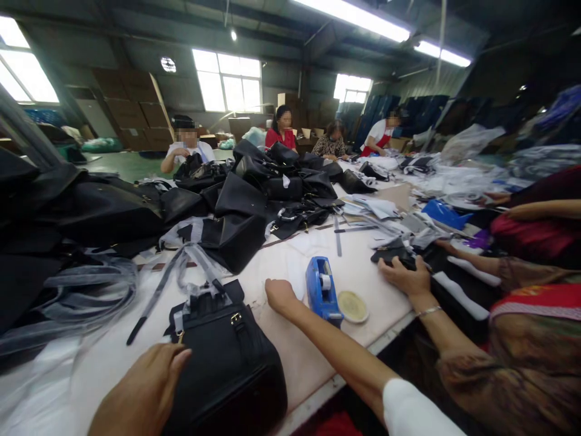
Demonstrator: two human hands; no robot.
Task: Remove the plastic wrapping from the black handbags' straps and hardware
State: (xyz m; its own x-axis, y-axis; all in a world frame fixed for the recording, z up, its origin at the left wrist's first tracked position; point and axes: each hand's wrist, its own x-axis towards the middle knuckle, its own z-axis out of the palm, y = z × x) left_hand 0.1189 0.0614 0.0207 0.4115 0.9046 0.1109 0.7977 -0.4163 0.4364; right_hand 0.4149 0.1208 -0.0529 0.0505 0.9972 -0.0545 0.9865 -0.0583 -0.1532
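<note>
A black backpack [222,357] with gold buckles and wrapped straps lies on the table in front of me. My left hand [143,387] is at its left side, thumb and fingers closed at the edge beside a gold clasp. Beyond the bag's right side, my right hand [280,297] is low over the table with its fingers curled in. A pale sheet [294,278] shows behind that hand; what the fingers pinch, if anything, is hidden. Just right of the hand stands a blue tape dispenser [321,301], with a round yellowish disc [353,307] beside it.
Black bags [245,200] are heaped across the table's middle and left. Plastic-wrapped straps [104,284] lie at left. At right, a co-worker's hand [406,278] rests by another black bag [463,290]. Several people sit or stand along the far side.
</note>
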